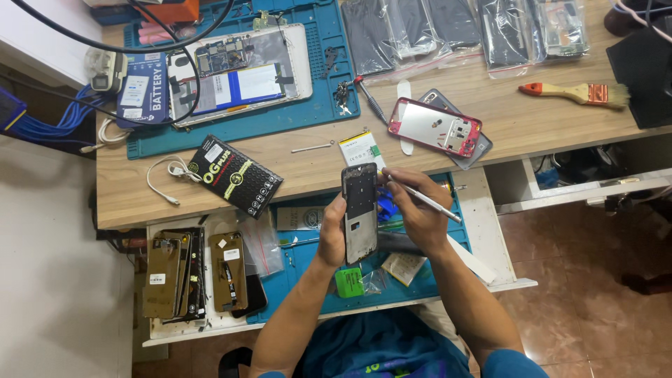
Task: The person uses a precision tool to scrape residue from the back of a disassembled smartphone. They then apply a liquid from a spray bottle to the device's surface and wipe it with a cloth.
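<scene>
My left hand (pixel 332 234) fingers grip the dark rectangular phone frame (pixel 360 213) upright; my right hand (pixel 416 206) fingers pinch a thin silver metal tool (pixel 427 200) just beside its top edge.

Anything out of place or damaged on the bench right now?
Nothing spilled. The red phone back cover lies askew, overlapping a grey one. The left hand holds a bare phone frame; the right hand holds a thin metal tool.
</scene>
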